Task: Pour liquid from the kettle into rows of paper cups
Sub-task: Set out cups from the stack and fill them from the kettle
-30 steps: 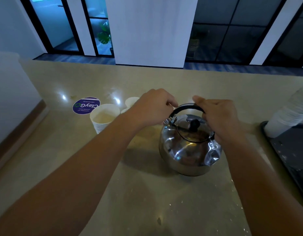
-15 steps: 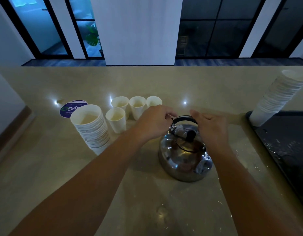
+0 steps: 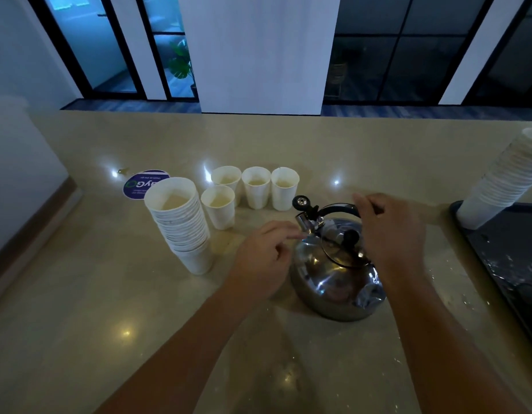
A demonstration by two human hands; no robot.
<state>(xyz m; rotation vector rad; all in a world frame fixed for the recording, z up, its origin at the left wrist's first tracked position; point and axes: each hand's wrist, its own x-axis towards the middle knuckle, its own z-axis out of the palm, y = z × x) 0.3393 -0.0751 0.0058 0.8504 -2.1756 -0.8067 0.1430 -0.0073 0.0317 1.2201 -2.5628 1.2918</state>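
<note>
A steel kettle [image 3: 336,273] stands on the beige counter [image 3: 79,294], toward its right side and nearer the person than the cups. Its spout cap [image 3: 300,201] is flipped up, leaving the short spout [image 3: 303,222] uncovered and pointing toward the cups.

The right hand [image 3: 390,234] reaches over the kettle and curls its fingers round the dark arched handle [image 3: 339,208] at its right end, holding it. The left hand [image 3: 264,255] sits just beside the kettle's left shoulder with fingers loosely bent, the fingertips [image 3: 294,234] close to the spout base; whether they touch the metal cannot be told, and it grips nothing.

Four paper cups [image 3: 255,186] with pale liquid stand toward the far edge, three in a row and one [image 3: 218,206] in front at the left. Just left of that one rises a tilted stack of cups [image 3: 181,225], its top cup holding liquid too. A round purple sticker [image 3: 139,183] lies behind the stack. Another tall stack [image 3: 506,180] leans at the counter's right edge, its base on a dark tray [image 3: 503,258].
</note>
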